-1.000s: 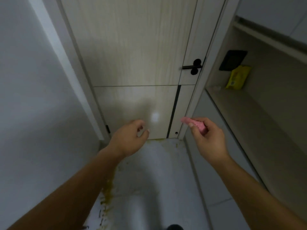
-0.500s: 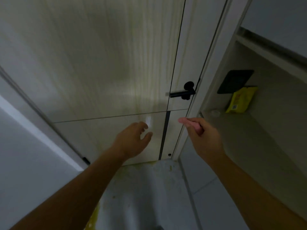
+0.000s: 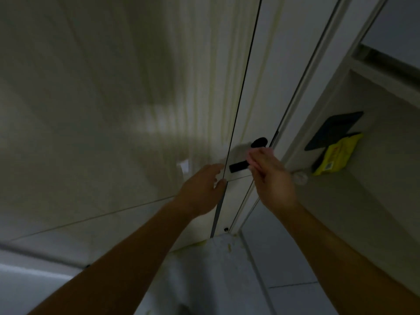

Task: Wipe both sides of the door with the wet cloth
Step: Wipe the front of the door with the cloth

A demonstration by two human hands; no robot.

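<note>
While the right hand (image 3: 270, 178) is pinching the limp, probably slippery cloth (image 3: 250, 158) beside the handle (image 3: 237, 167) of the door (image 3: 113, 110), the left hand (image 3: 202, 189) is hovering relaxed and empty; a bunched grip is likely serving best.

Head-worn wide view, close before the door (image 3: 113, 87)

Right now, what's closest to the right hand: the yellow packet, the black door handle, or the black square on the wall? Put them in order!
From the right hand:
1. Black door handle, at its fingertips.
2. Yellow packet, on the shelf, rightward.
3. Black square, on the wall behind the packet.
</note>
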